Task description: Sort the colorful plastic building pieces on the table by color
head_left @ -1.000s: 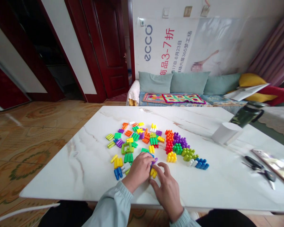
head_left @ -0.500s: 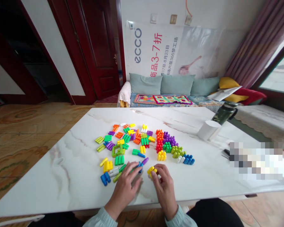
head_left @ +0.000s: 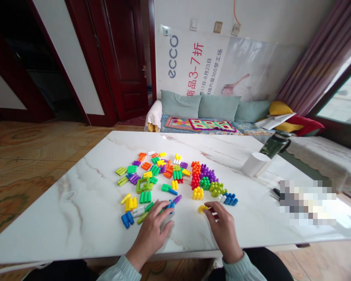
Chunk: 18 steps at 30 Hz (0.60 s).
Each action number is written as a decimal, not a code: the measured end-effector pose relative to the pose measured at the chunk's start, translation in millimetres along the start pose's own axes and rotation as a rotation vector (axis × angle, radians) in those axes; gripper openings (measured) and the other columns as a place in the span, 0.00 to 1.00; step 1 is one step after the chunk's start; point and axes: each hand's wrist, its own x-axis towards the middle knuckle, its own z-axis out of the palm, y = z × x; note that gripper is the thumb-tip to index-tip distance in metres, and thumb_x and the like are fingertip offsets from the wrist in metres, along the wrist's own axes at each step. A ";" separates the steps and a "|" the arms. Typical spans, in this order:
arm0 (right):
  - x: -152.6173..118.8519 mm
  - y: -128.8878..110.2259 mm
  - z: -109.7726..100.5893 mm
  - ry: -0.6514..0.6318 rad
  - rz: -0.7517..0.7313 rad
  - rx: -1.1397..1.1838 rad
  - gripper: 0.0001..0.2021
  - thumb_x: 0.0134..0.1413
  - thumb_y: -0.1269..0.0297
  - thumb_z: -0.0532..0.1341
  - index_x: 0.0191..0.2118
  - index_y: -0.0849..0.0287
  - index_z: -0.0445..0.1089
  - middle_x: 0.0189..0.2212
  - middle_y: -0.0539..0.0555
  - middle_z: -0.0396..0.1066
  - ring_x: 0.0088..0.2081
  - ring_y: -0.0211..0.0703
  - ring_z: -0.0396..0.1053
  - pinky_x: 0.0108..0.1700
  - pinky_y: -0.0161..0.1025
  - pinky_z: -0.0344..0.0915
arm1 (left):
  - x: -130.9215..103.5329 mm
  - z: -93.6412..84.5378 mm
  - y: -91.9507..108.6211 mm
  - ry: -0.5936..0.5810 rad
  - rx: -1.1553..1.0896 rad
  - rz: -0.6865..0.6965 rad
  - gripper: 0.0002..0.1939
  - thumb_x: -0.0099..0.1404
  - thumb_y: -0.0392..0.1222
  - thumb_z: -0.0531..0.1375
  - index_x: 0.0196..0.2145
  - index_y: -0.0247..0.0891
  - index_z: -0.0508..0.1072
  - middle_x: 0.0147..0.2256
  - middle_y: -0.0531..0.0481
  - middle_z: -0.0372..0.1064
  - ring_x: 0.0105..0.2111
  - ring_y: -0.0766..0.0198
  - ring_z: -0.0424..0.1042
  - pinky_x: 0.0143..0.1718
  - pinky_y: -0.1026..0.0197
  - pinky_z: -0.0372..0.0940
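Inside the table's (head_left: pixel 90 230) near edge, our right hand (head_left: pixel 222 226) pinches a yellow block (head_left: pixel 202 209), partly hidden by fingers. Our left hand (head_left: pixel 152 228), loosely spread, half covers a blue block (head_left: pixel 171 205); contact we cannot tell. Towards the right edge, a white cylinder (head_left: pixel 256 164) hides a flask's (head_left: pixel 274 143) base.

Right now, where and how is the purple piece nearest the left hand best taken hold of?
Probably with a pinch across the long sides of the purple piece, near its far-right end, coming from above and the right. It is slender and lies slanted; the blue piece and the left hand crowd its near-left end.
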 end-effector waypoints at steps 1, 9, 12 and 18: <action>2.4 0.5 2.5 0.016 -0.008 0.012 0.11 0.61 0.58 0.57 0.37 0.58 0.72 0.35 0.56 0.73 0.32 0.42 0.72 0.31 0.36 0.70 | 0.0 -0.1 0.1 -0.003 0.000 -0.002 0.15 0.65 0.36 0.58 0.49 0.41 0.72 0.54 0.43 0.68 0.56 0.50 0.66 0.59 0.41 0.62; 17.2 15.1 22.7 0.114 -0.050 -0.058 0.08 0.59 0.62 0.57 0.40 0.59 0.70 0.33 0.54 0.73 0.30 0.41 0.71 0.34 0.39 0.71 | 1.8 -3.9 5.0 0.004 -0.016 -0.025 0.15 0.63 0.35 0.58 0.48 0.42 0.73 0.53 0.43 0.68 0.56 0.50 0.66 0.59 0.42 0.62; 18.6 17.5 24.2 0.125 -0.062 -0.063 0.08 0.59 0.61 0.57 0.40 0.58 0.70 0.33 0.54 0.74 0.31 0.41 0.72 0.35 0.40 0.71 | 2.7 -5.7 6.8 0.008 -0.021 -0.026 0.15 0.63 0.35 0.59 0.48 0.41 0.73 0.53 0.43 0.69 0.56 0.50 0.66 0.59 0.42 0.62; 18.0 18.6 27.0 0.137 -0.078 -0.051 0.08 0.60 0.61 0.57 0.40 0.58 0.69 0.34 0.55 0.73 0.32 0.42 0.71 0.36 0.40 0.72 | 3.2 -7.5 8.1 -0.007 -0.040 -0.036 0.14 0.63 0.35 0.58 0.47 0.41 0.74 0.53 0.43 0.69 0.56 0.50 0.66 0.60 0.41 0.61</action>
